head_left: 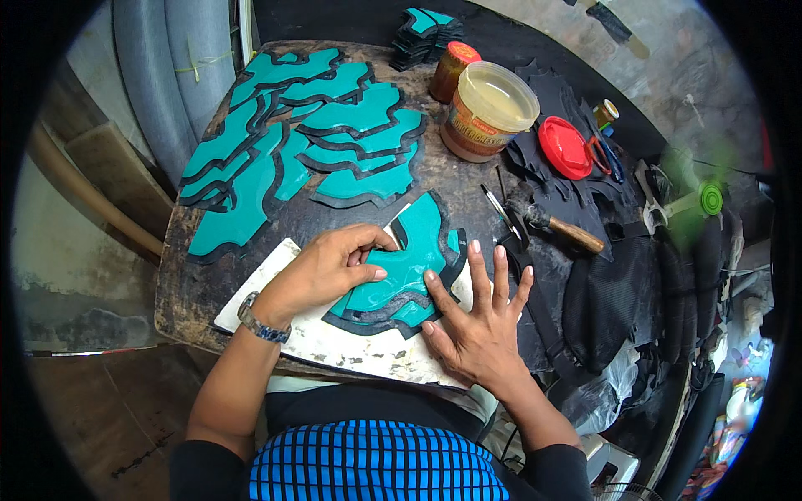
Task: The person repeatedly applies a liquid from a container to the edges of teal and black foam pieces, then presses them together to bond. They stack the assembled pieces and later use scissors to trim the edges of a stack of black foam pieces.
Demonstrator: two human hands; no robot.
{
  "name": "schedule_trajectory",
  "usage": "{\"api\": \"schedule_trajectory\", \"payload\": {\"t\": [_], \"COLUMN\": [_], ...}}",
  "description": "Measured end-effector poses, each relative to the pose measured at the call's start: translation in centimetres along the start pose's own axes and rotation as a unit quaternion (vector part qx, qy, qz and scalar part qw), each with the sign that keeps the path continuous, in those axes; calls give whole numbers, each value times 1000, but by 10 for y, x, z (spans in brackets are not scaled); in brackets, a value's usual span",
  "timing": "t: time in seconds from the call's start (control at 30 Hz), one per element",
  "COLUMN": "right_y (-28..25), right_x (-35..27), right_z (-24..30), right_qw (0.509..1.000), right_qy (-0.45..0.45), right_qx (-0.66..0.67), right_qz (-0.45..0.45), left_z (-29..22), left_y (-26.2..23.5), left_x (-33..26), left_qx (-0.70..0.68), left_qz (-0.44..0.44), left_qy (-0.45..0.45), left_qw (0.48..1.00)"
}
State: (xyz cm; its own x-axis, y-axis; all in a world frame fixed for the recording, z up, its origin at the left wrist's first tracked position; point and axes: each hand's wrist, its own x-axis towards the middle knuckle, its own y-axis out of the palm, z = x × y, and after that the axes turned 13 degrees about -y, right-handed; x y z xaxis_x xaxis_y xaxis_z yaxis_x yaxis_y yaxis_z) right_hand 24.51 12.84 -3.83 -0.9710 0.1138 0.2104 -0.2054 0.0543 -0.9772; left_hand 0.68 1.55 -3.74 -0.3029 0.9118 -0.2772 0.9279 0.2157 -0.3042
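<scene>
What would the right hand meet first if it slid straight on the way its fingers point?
Likely the hammer: the right hand lies flat, fingers pointing up-right past the teal piece, with thin black tools close by.

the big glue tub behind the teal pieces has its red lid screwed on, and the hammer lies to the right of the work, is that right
Not quite. In the head view the glue tub stands open; its red lid lies on the table beside it, to the right. The hammer does lie to the right of the teal pieces.

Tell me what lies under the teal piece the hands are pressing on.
Under the teal piece lie more teal and black cut pieces, stacked on a white board. The left hand and right hand cover part of it, so the count is unclear.
</scene>
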Motion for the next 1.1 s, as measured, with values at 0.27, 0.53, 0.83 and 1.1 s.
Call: {"api": "schedule_trajectory", "payload": {"t": [0.27,0.53,0.83,1.1], "right_y": [3,15,-11,1], "right_x": [13,28,14,-9], "right_z": [30,59,4,-9], "right_qw": [996,986,921,992], "right_qy": [-86,-160,-46,-85], "right_qx": [31,36,381,85], "right_qz": [-11,-15,-67,-29], "left_z": [0,-1,-1,0], "left_y": [1,-2,-1,0], "left_x": [0,-1,1,-1], "left_qx": [0,-11,6,10], "left_qz": [-9,7,1,-8], "left_qy": [13,-18,12,2], "left_qw": [1000,1000,1000,1000]}}
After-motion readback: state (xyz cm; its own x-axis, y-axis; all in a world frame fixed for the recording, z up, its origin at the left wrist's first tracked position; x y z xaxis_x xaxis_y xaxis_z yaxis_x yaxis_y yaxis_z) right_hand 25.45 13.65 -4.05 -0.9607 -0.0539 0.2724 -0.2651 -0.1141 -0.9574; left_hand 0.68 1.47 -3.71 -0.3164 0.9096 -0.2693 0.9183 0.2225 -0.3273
